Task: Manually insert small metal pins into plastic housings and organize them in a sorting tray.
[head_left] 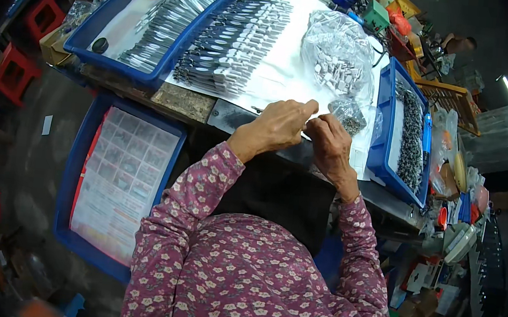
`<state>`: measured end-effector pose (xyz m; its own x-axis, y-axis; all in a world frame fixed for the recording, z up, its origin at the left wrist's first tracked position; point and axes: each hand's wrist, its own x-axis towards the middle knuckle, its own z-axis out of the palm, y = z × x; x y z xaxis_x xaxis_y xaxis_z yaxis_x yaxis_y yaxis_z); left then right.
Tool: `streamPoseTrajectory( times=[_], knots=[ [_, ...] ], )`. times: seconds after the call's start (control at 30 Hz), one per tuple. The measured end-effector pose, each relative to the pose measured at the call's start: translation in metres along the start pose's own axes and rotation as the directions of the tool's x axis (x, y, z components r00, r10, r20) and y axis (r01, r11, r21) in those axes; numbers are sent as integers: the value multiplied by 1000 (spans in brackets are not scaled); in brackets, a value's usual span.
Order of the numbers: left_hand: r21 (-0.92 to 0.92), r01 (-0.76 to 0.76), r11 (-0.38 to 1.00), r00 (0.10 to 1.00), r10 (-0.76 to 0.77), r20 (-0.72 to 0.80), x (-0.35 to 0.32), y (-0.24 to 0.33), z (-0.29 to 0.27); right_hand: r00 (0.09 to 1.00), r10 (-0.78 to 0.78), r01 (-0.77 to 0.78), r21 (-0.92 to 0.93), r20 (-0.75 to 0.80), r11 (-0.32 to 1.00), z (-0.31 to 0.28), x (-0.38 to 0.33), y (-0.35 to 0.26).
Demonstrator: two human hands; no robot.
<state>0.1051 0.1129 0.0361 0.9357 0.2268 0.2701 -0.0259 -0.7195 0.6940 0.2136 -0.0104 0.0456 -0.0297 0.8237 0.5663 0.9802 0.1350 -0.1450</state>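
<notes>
My left hand (280,123) and my right hand (331,143) meet above the near edge of the white-covered table, fingertips pinched close together. A small pale bit shows between them, too little to name. Just past the right hand lies a small clear bag of tiny metal parts (349,116). Behind it sits a larger clear plastic bag of small white pieces (341,68). To the left, overlapping rows of slim dark-and-silver handled pieces (232,45) lie on the white sheet (275,74).
At the far left stands a blue tray (163,65) of silver pieces (178,20). A blue bin (388,132) of small dark parts (412,135) is at the right. Below left is another blue tray (64,200) holding a printed sheet (125,176). Red stools (15,71) stand beyond.
</notes>
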Motion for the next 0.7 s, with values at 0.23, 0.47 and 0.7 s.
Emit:
streamPoseTrajectory(
  times=[0.23, 0.47, 0.7],
  knots=[
    [121, -164, 979, 812, 203, -547, -24, 1, 4, 994, 35, -37, -14, -106, 999, 5, 38, 33],
    [24, -75, 997, 860, 77, -504, -35, -30, 26, 992, 29, -30, -12, -123, 999, 39, 107, 46],
    [68, -82, 994, 883, 104, -457, -35, -31, 24, 993, 16, -31, -126, -120, 991, 71, 165, 75]
  ],
)
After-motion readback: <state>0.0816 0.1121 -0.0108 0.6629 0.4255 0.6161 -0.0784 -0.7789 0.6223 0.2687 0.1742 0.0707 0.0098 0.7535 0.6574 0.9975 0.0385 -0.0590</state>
